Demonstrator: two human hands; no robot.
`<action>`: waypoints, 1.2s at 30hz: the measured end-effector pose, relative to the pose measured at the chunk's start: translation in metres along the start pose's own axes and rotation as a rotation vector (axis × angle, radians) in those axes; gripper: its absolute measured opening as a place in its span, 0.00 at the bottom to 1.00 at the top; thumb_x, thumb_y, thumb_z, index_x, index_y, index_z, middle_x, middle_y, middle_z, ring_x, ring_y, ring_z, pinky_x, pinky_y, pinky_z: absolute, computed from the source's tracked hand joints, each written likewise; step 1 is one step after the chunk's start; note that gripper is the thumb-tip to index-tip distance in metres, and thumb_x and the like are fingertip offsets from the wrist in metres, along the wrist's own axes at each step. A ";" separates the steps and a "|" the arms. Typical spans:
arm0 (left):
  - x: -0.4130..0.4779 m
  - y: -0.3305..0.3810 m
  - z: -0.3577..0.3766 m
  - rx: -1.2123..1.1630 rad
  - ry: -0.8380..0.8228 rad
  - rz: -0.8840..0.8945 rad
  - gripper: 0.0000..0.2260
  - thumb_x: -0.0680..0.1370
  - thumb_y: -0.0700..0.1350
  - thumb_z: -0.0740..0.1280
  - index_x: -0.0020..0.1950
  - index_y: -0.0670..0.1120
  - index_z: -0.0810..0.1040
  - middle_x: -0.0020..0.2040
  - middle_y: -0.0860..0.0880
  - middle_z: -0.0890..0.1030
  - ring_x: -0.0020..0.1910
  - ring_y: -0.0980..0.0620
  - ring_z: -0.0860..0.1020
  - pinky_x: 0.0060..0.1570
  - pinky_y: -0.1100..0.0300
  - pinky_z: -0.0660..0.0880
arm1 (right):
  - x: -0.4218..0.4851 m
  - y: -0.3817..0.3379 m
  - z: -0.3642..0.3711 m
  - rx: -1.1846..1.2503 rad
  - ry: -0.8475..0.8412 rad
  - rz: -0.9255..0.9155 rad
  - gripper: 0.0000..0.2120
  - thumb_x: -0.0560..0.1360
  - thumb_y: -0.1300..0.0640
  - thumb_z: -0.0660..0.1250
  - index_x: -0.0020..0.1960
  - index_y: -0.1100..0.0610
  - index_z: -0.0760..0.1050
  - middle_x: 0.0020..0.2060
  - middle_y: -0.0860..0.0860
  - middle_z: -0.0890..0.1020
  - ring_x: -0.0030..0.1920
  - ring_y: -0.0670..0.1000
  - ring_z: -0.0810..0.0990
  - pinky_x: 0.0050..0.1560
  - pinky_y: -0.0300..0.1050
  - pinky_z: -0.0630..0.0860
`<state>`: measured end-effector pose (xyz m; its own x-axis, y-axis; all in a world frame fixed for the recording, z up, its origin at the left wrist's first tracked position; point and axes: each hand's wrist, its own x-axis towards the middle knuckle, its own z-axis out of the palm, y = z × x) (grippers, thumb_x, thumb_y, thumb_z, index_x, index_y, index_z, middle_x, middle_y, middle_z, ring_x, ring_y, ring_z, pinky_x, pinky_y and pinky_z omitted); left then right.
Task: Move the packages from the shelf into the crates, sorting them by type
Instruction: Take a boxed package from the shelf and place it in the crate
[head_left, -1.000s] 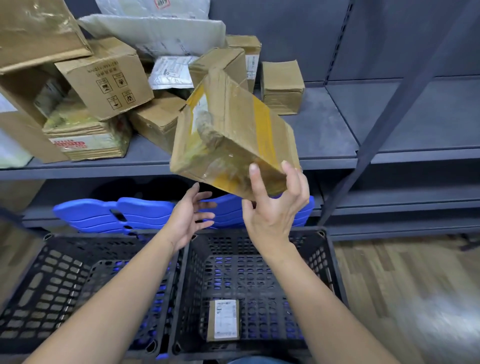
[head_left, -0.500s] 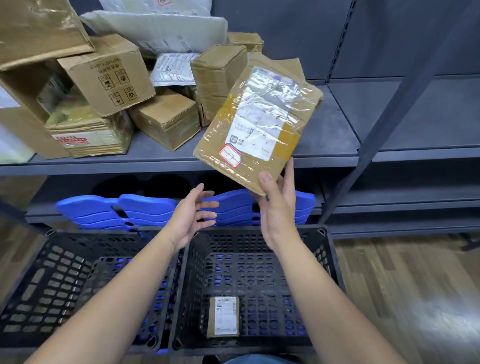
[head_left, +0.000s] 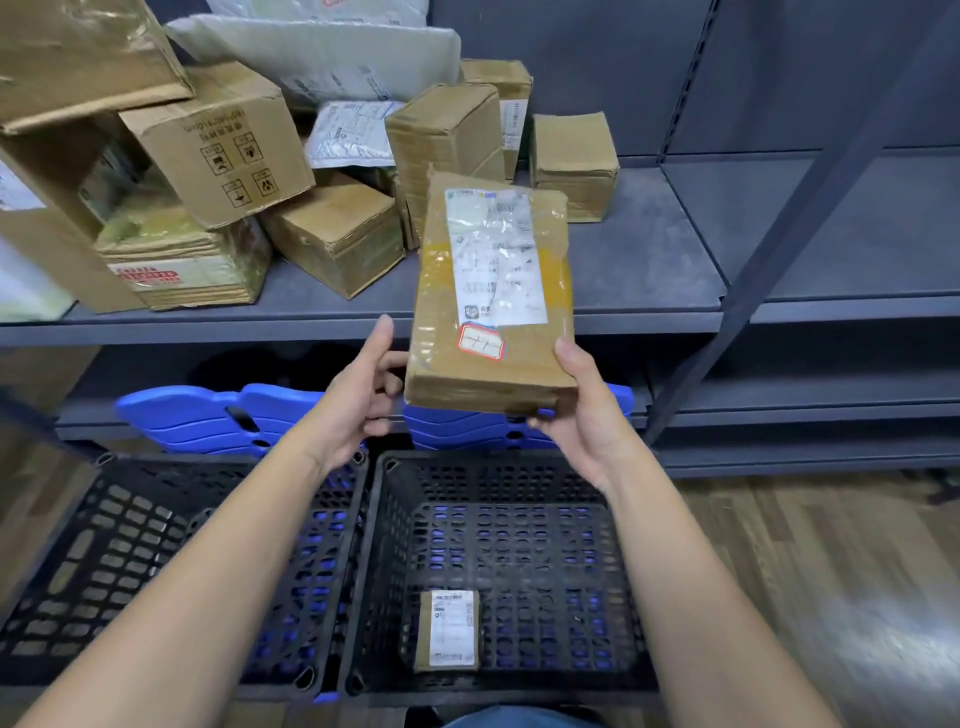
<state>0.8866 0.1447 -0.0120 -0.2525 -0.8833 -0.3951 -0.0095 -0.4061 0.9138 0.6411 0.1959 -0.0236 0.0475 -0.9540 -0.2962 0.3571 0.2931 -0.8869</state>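
Cardboard parcel (head_left: 493, 291), flat and brown, wrapped in clear tape with a yellow band, held in the air in front of the shelf (head_left: 649, 270) and above the far rim of the right crate (head_left: 519, 519). Head view. Its labelled face is turned toward the camera, with a white shipping label above and a small red-bordered sticker below.

The right hand (head_left: 582, 415) grips the parcel at its near right corner: the thumb lies along the right edge and the fingers curl beneath the near end. The left hand (head_left: 358, 395) is at the parcel's lower left edge, with the thumb standing free and upright and the fingers partly bent, their tips meeting the side of the parcel. Whether they grip it or only touch it cannot be told.

On the shelf behind lie the remaining packages: a box printed with handling symbols (head_left: 218, 145), a small cube-shaped box (head_left: 574, 166) at the right of the pile, a grey padded mailer (head_left: 322, 57) on top and a white poly bag (head_left: 353, 135) tucked among the cartons.

Two black perforated crates stand side by side below. The right crate holds one small labelled box (head_left: 449, 629) near its front wall. The left crate (head_left: 130, 545) is partly hidden by the left forearm. Blue plastic panels (head_left: 208, 415) lie on the lower shelf behind the crates. Wooden flooring (head_left: 805, 571) shows at the right.
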 end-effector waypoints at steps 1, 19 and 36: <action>-0.002 0.005 -0.001 0.041 -0.056 -0.025 0.31 0.68 0.81 0.59 0.34 0.55 0.83 0.32 0.52 0.60 0.29 0.54 0.50 0.30 0.57 0.48 | 0.001 -0.001 -0.005 -0.058 0.002 0.000 0.55 0.59 0.30 0.80 0.80 0.49 0.67 0.64 0.47 0.84 0.56 0.49 0.82 0.48 0.46 0.74; 0.010 -0.012 -0.016 -0.394 -0.519 -0.462 0.48 0.70 0.83 0.51 0.76 0.51 0.76 0.78 0.37 0.71 0.72 0.27 0.72 0.61 0.33 0.77 | -0.001 -0.039 -0.017 -0.286 -0.188 -0.007 0.55 0.60 0.16 0.63 0.82 0.39 0.61 0.78 0.35 0.66 0.75 0.36 0.67 0.70 0.41 0.70; 0.015 -0.028 -0.001 -0.221 -0.173 -0.091 0.43 0.64 0.70 0.80 0.73 0.49 0.78 0.71 0.41 0.80 0.72 0.38 0.75 0.72 0.45 0.72 | 0.013 -0.016 -0.007 -0.146 -0.105 -0.094 0.21 0.84 0.54 0.62 0.76 0.42 0.73 0.69 0.48 0.82 0.73 0.54 0.76 0.78 0.62 0.65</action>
<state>0.8837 0.1421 -0.0435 -0.4215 -0.7956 -0.4351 0.1667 -0.5396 0.8253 0.6293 0.1794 -0.0156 0.1201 -0.9767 -0.1778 0.2262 0.2013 -0.9531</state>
